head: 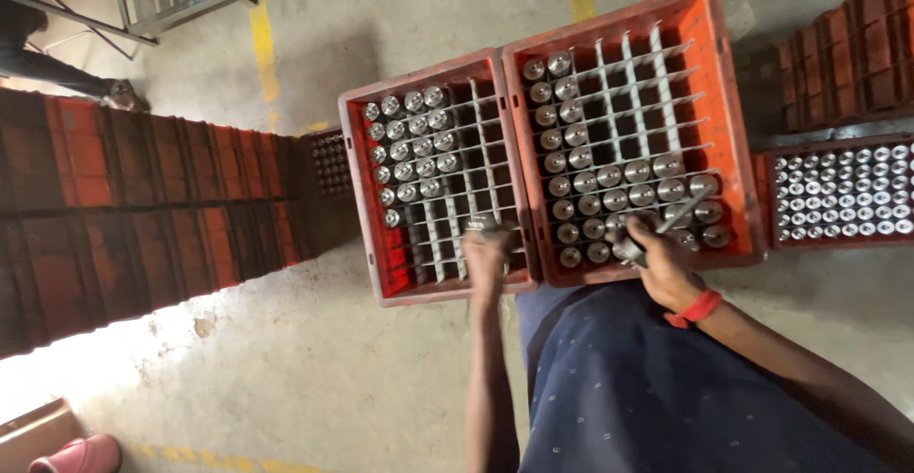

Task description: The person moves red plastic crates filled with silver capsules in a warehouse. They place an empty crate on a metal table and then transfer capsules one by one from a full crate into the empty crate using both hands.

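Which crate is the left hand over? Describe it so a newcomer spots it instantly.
Start at the two red gridded crates side by side on the concrete floor in front of the person. The left hand is over the left crate, the one nearer the dark stacked crates. Its metal cylinders fill only the far left cells, whereas the right crate also has full near rows.

Two orange-red plastic crates (433, 73) (728, 130) are fitted with pale grey grid dividers (633, 102) and filled partly with shiny silver metal cylinders (409, 140). A red wristband (695, 309) is worn. Navy cloth (647, 387) is dotted white. Yellow lines (262, 45) are painted on grey concrete floor (314, 368).
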